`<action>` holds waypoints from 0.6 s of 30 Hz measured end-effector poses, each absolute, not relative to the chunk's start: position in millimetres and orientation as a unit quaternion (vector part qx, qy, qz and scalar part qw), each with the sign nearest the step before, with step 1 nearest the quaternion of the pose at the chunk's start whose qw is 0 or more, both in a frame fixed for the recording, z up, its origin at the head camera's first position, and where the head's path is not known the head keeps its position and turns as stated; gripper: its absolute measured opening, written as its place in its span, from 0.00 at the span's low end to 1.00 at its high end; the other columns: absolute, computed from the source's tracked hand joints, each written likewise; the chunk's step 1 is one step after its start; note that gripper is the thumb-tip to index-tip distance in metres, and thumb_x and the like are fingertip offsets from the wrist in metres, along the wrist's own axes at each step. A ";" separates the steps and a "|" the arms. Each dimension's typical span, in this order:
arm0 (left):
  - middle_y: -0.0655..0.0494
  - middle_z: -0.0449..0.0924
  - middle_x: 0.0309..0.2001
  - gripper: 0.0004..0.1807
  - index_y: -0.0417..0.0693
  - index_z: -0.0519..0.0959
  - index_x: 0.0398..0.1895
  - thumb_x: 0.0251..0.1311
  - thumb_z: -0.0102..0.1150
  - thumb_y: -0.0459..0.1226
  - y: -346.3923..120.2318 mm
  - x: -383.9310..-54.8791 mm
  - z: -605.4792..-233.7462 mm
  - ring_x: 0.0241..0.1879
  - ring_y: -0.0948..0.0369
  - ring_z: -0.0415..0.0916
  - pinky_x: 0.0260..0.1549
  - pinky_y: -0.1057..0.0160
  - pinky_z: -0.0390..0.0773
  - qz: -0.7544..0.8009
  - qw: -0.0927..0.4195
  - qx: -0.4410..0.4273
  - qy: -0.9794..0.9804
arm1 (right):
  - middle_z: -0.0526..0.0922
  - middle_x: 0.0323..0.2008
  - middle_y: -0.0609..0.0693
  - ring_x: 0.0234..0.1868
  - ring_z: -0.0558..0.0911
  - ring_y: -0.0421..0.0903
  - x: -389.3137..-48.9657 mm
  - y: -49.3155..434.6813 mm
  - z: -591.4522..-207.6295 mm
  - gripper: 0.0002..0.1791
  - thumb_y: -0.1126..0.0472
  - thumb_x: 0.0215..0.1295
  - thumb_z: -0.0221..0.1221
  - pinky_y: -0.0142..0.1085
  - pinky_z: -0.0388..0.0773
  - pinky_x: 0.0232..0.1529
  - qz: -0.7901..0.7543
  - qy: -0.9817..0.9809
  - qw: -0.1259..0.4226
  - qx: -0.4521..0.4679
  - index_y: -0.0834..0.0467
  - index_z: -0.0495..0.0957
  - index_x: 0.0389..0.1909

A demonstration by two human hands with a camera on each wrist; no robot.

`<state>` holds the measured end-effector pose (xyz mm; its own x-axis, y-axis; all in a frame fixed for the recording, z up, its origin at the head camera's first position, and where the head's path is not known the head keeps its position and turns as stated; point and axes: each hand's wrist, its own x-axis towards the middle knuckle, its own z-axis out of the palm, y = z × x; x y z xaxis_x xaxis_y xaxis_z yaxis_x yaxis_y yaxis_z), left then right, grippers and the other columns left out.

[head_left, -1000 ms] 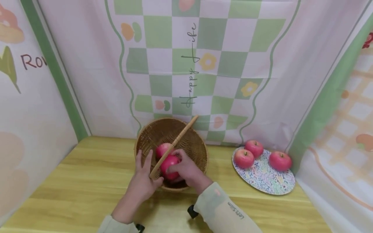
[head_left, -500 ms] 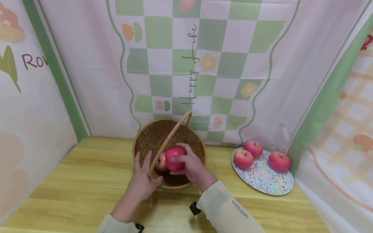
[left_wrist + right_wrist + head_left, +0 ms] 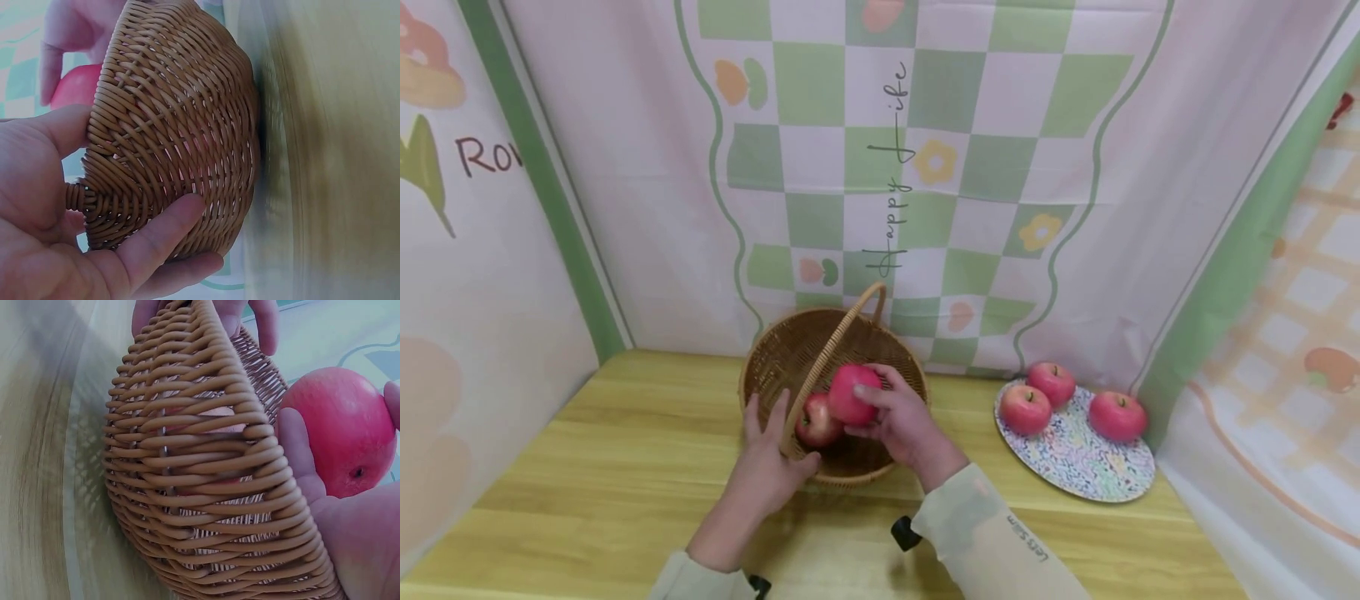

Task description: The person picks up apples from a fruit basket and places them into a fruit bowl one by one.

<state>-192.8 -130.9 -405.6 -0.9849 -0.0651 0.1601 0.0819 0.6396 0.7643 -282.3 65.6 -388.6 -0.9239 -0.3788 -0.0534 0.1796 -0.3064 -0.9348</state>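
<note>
A red apple (image 3: 852, 393) is pinched between the thumb and fingers of my right hand (image 3: 908, 423), just over the opening of a brown wicker basket (image 3: 775, 354). The right wrist view shows this apple (image 3: 340, 431) beside the rim, its small dark end hollow facing the camera. Another apple (image 3: 818, 421) lies inside the basket, partly behind the slanting handle (image 3: 835, 346). My left hand (image 3: 763, 467) holds the basket's near-left rim at the foot of the handle. In the left wrist view, two fingers lie along the woven outer wall (image 3: 175, 125).
To the right, a speckled plate (image 3: 1090, 471) carries three apples: two close together at its left (image 3: 1026, 408) and one at its right (image 3: 1117, 417). The wooden table (image 3: 587, 467) ends against a printed cloth backdrop (image 3: 940, 108), with cloth panels on both sides.
My right hand has lifted the apple from low in the basket, up and to the right. The handle has swung leftward. My left hand stays at the rim.
</note>
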 end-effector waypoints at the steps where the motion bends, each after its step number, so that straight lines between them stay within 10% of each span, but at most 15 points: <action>1: 0.33 0.26 0.76 0.55 0.49 0.47 0.81 0.55 0.72 0.41 -131.0 -193.1 -405.7 0.40 0.45 0.79 0.26 0.59 0.76 -0.425 0.089 -0.006 -0.901 | 0.67 0.65 0.63 0.53 0.79 0.58 -282.3 65.9 -388.2 0.32 0.59 0.64 0.65 0.54 0.80 0.45 -0.803 0.562 0.175 -0.090 0.55 0.64 0.66; 7: 0.34 0.25 0.76 0.54 0.48 0.48 0.80 0.55 0.72 0.41 -131.3 -193.8 -405.2 0.33 0.51 0.79 0.24 0.60 0.75 -0.430 0.083 -0.003 -0.899 | 0.63 0.66 0.63 0.56 0.76 0.62 -282.1 68.3 -386.5 0.32 0.64 0.62 0.62 0.57 0.79 0.46 -0.815 0.541 0.188 -0.087 0.55 0.58 0.64; 18: 0.34 0.26 0.77 0.49 0.44 0.56 0.78 0.56 0.71 0.42 -130.5 -191.5 -405.7 0.51 0.35 0.74 0.40 0.48 0.79 -0.427 0.084 0.000 -0.900 | 0.62 0.67 0.61 0.57 0.74 0.60 -277.2 76.9 -384.3 0.31 0.60 0.67 0.59 0.52 0.80 0.45 -0.816 0.524 0.217 -0.110 0.51 0.61 0.70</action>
<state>-191.5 -130.5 -405.7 -0.9858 -0.0712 0.1523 0.0730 0.6347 0.7693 -277.2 76.9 -384.3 -0.8817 -0.4694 -0.0478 0.2392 -0.3574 -0.9028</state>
